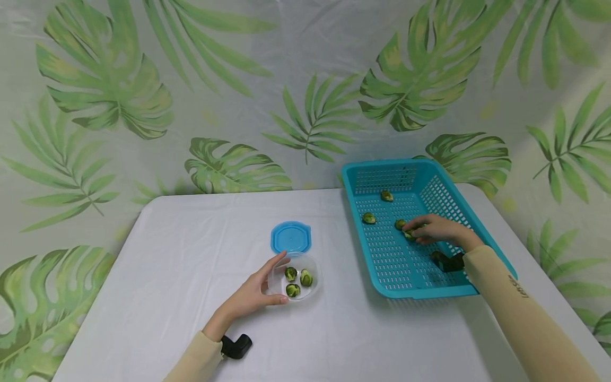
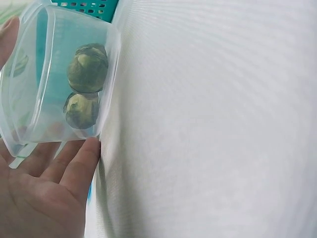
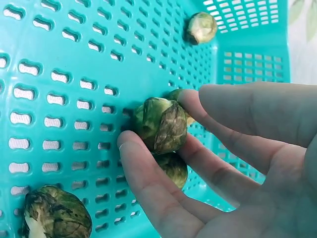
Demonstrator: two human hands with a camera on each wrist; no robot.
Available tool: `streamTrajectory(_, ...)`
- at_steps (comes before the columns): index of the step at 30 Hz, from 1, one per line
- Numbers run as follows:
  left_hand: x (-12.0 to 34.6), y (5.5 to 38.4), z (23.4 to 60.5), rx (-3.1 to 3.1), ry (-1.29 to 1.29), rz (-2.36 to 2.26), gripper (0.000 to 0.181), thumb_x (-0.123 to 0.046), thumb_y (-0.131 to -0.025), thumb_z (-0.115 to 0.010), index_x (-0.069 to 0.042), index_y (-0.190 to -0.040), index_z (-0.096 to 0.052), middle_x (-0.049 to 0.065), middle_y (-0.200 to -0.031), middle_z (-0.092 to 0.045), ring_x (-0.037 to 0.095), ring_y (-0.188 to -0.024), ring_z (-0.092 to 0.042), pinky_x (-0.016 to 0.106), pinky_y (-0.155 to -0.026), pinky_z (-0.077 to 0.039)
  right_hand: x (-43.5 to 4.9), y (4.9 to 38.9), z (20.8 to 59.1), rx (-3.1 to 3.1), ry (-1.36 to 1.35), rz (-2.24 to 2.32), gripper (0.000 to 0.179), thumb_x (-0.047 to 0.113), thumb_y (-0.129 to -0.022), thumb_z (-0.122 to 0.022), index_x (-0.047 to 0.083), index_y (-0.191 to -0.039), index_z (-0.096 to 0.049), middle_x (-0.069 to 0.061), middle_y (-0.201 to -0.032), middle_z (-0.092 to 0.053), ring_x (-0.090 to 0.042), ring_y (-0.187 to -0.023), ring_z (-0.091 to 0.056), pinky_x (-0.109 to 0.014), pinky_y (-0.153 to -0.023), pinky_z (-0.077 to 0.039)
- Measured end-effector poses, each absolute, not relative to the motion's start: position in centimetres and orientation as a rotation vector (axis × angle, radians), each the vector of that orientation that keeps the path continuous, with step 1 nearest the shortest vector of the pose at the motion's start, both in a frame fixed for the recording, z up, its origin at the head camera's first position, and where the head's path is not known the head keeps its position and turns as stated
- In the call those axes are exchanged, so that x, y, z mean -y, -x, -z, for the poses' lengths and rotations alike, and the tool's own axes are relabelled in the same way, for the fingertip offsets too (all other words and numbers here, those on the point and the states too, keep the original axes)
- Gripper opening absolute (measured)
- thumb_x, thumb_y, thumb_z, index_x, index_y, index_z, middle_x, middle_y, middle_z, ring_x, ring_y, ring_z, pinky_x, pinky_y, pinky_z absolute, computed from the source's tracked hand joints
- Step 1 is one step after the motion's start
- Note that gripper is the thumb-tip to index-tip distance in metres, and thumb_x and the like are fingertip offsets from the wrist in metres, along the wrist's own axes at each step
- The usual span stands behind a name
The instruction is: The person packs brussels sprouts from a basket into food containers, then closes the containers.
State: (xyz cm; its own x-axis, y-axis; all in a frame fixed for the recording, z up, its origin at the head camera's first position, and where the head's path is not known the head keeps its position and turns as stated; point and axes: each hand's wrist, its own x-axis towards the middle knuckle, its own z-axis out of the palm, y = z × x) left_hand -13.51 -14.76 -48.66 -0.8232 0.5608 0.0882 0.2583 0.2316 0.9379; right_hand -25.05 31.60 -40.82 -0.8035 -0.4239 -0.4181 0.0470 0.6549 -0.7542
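Note:
My left hand (image 1: 258, 292) grips a clear plastic container (image 1: 312, 265), thumb on the near side and fingers round the far side. Three Brussels sprouts lie inside it; the left wrist view shows two, one sprout (image 2: 88, 68) above the other. Over in the blue-green basket (image 1: 382, 289), my right hand (image 1: 436, 231) holds a Brussels sprout (image 3: 161, 125) between its fingertips, low over the perforated floor. Another sprout (image 3: 173, 171) sits just behind it, partly hidden. More lie in the basket, including one sprout (image 1: 386, 196) at the far end and another sprout (image 1: 368, 218) by the left wall.
A blue lid (image 1: 291, 237) lies on the white-covered table (image 1: 181, 249), just beyond the container. The basket takes up the table's right side, its rim raised around the right hand. A leaf-patterned curtain (image 1: 315, 63) hangs behind the table.

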Motion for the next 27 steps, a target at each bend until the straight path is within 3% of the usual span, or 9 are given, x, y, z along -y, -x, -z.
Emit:
streamTrajectory(9, 14.78, 13.60, 48.88, -2.230, -0.766, -1.635, 0.096, -0.017, -0.082, -0.077, -0.014, -0.155, -0.014, 0.005, -0.154, -0.029, 0.025, -0.141, -0.021, 0.057, -0.104, -0.029, -31.53, 24.87, 40.63, -2.300, 0.285, 1.144, 0.041, 0.008, -0.098, -0.048, -0.014, -0.132, -0.045, -0.036, -0.138, -0.035, -0.043, -0.111, -0.054, -0.047, -0.089, -0.049)
streamTrajectory(18, 14.74, 13.69, 49.25, -2.227, -0.785, -1.642, 0.096, -0.016, -0.083, -0.077, -0.015, -0.155, -0.014, 0.009, -0.153, -0.029, 0.028, -0.141, -0.022, 0.055, -0.104, -0.031, -31.30, 24.77, 40.59, -2.356, 0.313, 1.207, 0.040, 0.009, -0.097, -0.052, -0.012, -0.131, -0.047, -0.032, -0.132, -0.042, -0.043, -0.110, -0.054, -0.048, -0.088, -0.049)
streamTrajectory(27, 14.78, 13.63, 49.21, -2.219, -0.772, -1.649, 0.096, -0.015, -0.082, -0.078, -0.018, -0.155, -0.015, 0.006, -0.153, -0.029, 0.024, -0.141, -0.021, 0.051, -0.106, -0.031, -30.80, 24.66, 39.98, -2.371, 0.327, 1.262, 0.040, 0.013, -0.099, -0.051, -0.008, -0.133, -0.045, -0.024, -0.118, -0.049, -0.036, -0.093, -0.056, -0.048, -0.079, -0.050)
